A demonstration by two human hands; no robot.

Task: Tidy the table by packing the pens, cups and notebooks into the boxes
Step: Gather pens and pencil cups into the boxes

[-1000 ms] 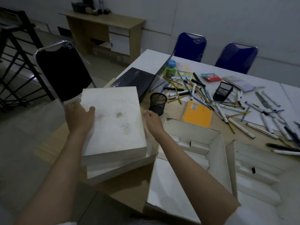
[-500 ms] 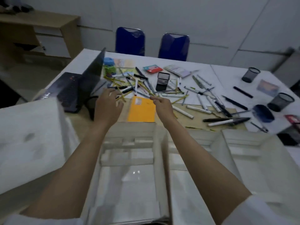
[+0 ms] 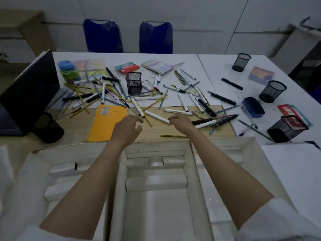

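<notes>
Pens and markers lie scattered across the table [image 3: 217,66]. My left hand [image 3: 127,126] hovers loosely curled over the wooden strip, beside an orange notebook [image 3: 107,122], holding nothing. My right hand [image 3: 180,120] reaches forward, its fingertips touching the near end of a white marker [image 3: 156,117]. Black mesh cups stand among the pens [image 3: 133,82] and at the right [image 3: 241,62] [image 3: 272,91], with another [image 3: 286,128] near the right edge. Three open white boxes sit in front of me: left [image 3: 60,150], middle [image 3: 156,145], right [image 3: 251,141]. My forearms cross above them.
An open laptop [image 3: 29,91] stands at the left with a dark cup [image 3: 47,127] in front of it. A blue-lidded jar [image 3: 68,72], small notebooks [image 3: 158,66] and a blue eraser [image 3: 253,107] lie on the table. Two blue chairs [image 3: 102,35] stand behind it.
My left hand let go of the stacked white boxes at the left. My view swung right to the pens, and both hands reached forward over the open boxes to the markers.
</notes>
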